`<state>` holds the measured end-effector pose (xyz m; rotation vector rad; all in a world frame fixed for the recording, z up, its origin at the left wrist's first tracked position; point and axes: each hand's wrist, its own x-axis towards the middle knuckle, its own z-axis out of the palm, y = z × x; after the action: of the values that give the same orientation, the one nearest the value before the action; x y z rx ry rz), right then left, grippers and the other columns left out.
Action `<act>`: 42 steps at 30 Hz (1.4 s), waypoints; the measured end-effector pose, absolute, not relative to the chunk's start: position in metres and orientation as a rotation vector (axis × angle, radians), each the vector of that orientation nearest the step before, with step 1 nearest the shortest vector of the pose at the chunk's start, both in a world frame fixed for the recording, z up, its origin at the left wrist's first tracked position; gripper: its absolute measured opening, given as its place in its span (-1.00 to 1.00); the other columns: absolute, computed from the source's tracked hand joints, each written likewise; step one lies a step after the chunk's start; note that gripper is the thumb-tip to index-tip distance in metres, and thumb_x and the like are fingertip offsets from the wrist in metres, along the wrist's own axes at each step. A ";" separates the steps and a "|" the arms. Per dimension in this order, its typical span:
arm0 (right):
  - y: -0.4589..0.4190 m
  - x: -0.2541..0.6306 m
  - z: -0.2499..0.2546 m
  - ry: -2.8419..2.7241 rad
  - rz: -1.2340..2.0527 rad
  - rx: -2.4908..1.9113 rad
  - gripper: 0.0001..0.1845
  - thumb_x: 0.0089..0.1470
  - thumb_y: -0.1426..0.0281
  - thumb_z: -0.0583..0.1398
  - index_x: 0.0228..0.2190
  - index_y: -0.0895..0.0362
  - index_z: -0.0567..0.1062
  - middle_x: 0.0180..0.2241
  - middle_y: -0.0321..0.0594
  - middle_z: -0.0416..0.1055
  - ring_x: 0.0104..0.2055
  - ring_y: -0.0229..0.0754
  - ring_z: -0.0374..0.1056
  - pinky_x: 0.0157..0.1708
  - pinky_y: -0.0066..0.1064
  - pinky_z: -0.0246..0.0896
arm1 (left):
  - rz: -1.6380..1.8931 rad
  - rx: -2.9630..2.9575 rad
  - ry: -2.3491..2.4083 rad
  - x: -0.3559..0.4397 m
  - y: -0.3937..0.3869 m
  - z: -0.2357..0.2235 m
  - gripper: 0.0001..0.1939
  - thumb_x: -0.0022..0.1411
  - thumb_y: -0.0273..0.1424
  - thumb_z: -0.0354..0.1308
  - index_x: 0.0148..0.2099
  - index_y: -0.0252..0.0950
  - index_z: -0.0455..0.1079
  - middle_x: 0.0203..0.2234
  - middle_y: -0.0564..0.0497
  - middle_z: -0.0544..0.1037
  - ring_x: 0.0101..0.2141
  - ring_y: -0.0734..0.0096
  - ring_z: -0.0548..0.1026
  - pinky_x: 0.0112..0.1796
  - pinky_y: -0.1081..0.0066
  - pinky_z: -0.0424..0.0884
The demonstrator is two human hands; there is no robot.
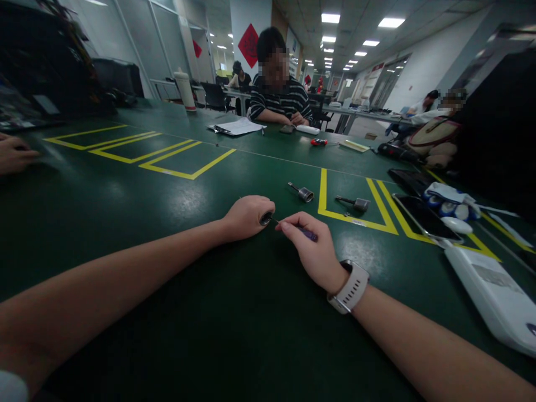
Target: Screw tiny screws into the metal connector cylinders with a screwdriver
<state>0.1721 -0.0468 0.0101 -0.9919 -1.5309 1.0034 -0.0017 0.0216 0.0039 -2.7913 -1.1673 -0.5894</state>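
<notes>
My left hand is closed around a small round metal part with a dark open end facing right; the rest of it is hidden in my fingers. My right hand, with a pale watch strap at the wrist, grips a small screwdriver with a dark purple handle. Its thin shaft points left at the part's open end; whether the tip touches is too small to tell. Beyond my hands lie a metal cylinder with a shaft and a similar cylinder, the latter within yellow tape beside tiny loose pieces.
Yellow tape outlines mark the green table. A red-black screwdriver and clipboard papers lie farther back. At right are a phone and white case. A co-worker's hand rests left; another person sits opposite.
</notes>
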 end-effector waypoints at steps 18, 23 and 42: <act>-0.038 0.175 0.002 -1.373 1.183 -0.924 -0.92 -0.03 0.40 0.24 -0.50 0.12 0.55 -0.48 -0.28 0.48 -0.33 -0.19 0.38 -0.21 -0.29 0.21 | -0.543 -2.813 -1.196 0.000 0.023 0.004 -0.94 0.05 -0.53 0.06 -0.44 -0.31 0.31 -0.53 0.02 0.41 -0.47 0.39 0.36 -0.44 0.44 0.22; -0.029 0.176 0.000 -1.160 1.388 -0.898 -0.91 -0.09 0.41 0.23 -0.56 0.15 0.53 -0.53 -0.24 0.51 -0.43 -0.21 0.40 -0.31 -0.31 0.26 | -0.567 -2.877 -1.065 -0.002 0.026 0.004 -0.92 0.02 -0.57 0.06 -0.47 -0.32 0.30 -0.56 0.05 0.37 -0.48 0.43 0.33 -0.44 0.47 0.20; -0.027 0.179 -0.003 -1.076 1.388 -0.834 -0.88 -0.13 0.46 0.20 -0.61 0.13 0.52 -0.61 -0.28 0.49 -0.50 -0.24 0.39 -0.40 -0.36 0.24 | -0.652 -2.988 -1.068 -0.007 0.032 0.002 -0.94 0.03 -0.56 0.07 -0.45 -0.32 0.30 -0.55 0.07 0.40 -0.49 0.48 0.35 -0.44 0.51 0.23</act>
<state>0.1791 -0.0274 -0.0028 -0.8335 -1.0759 1.3882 -0.0074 0.0325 0.0016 -2.9876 -1.0678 -0.6516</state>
